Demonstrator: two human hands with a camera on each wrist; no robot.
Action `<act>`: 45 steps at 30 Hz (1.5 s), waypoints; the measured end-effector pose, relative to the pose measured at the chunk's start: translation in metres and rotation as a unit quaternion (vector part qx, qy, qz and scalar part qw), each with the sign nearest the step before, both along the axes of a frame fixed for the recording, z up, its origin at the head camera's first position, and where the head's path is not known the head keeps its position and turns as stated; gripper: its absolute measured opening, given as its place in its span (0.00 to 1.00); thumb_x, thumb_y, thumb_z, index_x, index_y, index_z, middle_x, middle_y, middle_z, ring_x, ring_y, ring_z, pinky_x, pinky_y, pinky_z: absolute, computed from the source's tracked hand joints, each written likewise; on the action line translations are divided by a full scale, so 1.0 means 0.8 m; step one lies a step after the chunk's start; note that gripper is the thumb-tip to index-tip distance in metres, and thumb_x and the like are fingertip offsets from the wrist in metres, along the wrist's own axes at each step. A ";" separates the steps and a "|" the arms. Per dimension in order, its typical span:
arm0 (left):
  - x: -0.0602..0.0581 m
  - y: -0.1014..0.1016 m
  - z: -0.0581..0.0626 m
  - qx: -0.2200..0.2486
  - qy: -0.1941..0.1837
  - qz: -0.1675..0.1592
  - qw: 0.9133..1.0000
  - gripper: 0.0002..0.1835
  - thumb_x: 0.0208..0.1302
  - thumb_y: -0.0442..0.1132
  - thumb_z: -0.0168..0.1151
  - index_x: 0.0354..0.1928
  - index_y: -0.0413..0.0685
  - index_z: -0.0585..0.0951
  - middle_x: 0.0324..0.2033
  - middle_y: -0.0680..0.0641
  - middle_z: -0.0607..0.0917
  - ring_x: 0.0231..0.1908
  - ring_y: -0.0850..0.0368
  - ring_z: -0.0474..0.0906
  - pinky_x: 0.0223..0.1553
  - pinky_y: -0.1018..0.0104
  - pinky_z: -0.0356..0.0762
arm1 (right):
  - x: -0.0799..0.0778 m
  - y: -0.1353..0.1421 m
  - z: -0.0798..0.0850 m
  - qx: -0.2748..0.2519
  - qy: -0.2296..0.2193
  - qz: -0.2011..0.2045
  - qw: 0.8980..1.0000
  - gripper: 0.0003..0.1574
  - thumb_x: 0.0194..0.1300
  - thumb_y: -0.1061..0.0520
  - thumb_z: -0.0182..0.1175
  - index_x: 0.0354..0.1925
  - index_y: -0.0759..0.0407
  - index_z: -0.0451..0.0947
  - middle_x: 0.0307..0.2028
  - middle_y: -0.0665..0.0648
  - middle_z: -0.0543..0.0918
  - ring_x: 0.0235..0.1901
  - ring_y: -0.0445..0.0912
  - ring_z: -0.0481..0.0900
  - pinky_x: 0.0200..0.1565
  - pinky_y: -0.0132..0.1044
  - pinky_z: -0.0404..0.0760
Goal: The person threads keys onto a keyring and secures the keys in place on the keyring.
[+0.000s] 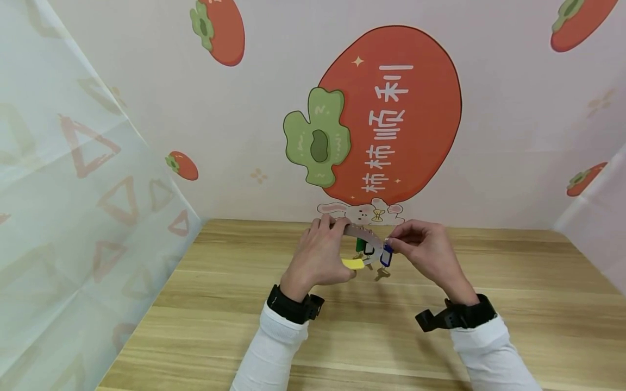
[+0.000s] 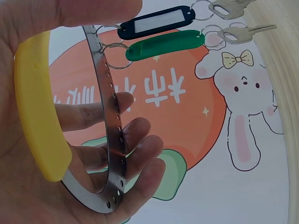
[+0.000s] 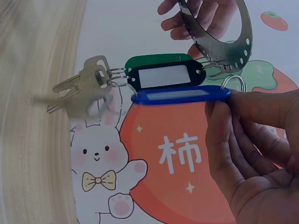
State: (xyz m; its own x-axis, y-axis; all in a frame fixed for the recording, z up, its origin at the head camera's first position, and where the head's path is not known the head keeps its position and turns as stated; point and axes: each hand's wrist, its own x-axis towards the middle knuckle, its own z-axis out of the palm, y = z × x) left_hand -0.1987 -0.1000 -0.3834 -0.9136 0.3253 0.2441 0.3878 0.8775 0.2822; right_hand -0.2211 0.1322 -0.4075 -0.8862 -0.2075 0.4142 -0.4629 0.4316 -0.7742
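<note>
Here my left hand (image 1: 319, 252) grips a hoop (image 3: 212, 49), my right hand (image 1: 431, 254) pinching a blue tag (image 3: 180, 95), near the surface's (image 1: 220, 304) far edge.

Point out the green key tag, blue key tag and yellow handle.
Green key tag (image 2: 165, 45): left wrist view, middle of its body.
Blue key tag (image 3: 181, 95): right wrist view, on its pale label.
Yellow handle (image 2: 39, 107): left wrist view, about halfway along.

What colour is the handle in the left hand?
The handle is yellow. It shows best in the left wrist view.
</note>
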 end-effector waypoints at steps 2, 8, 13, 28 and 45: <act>0.000 0.000 0.000 0.000 -0.001 0.000 1.000 0.46 0.41 0.50 0.79 0.66 0.47 0.73 0.55 0.41 0.73 0.54 0.43 0.71 0.52 0.46 0.74 | 0.000 -0.001 0.000 -0.004 -0.017 0.007 1.000 0.05 0.61 0.68 0.70 0.36 0.66 0.84 0.33 0.59 0.87 0.29 0.47 0.87 0.34 0.33 0.84; -0.001 0.001 0.001 0.002 0.000 -0.002 1.000 0.47 0.40 0.51 0.80 0.67 0.48 0.73 0.56 0.41 0.73 0.55 0.43 0.71 0.53 0.46 0.74 | 0.000 -0.002 0.002 -0.026 -0.046 0.029 0.998 0.05 0.62 0.67 0.70 0.37 0.67 0.83 0.33 0.60 0.87 0.30 0.49 0.88 0.34 0.36 0.85; -0.002 0.001 0.001 -0.001 0.008 -0.001 1.000 0.47 0.40 0.50 0.80 0.66 0.47 0.73 0.55 0.41 0.73 0.53 0.43 0.71 0.51 0.48 0.74 | 0.000 -0.003 0.002 -0.047 -0.058 0.047 0.996 0.05 0.63 0.67 0.69 0.38 0.68 0.82 0.34 0.62 0.87 0.29 0.50 0.88 0.35 0.37 0.86; -0.002 0.001 0.000 -0.014 0.026 -0.006 1.000 0.50 0.36 0.48 0.83 0.67 0.47 0.73 0.55 0.41 0.73 0.52 0.44 0.70 0.51 0.49 0.73 | -0.002 -0.004 0.003 -0.065 -0.099 0.070 0.991 0.06 0.65 0.66 0.68 0.38 0.71 0.82 0.33 0.64 0.87 0.28 0.51 0.87 0.34 0.40 0.86; -0.003 0.002 -0.002 -0.024 0.038 -0.011 0.999 0.52 0.34 0.45 0.84 0.68 0.47 0.72 0.58 0.40 0.72 0.56 0.43 0.69 0.56 0.48 0.71 | 0.001 0.003 0.010 -0.088 -0.200 0.098 0.971 0.13 0.67 0.63 0.66 0.43 0.76 0.79 0.33 0.65 0.85 0.30 0.49 0.86 0.37 0.42 0.86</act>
State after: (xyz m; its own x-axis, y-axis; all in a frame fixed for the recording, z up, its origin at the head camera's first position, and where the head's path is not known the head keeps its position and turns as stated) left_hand -0.2011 -0.0983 -0.3846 -0.8857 0.3582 0.2954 0.4257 0.8804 0.2091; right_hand -0.2200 0.1342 -0.3994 -0.9339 -0.3461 0.0892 -0.1699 0.2103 -0.9628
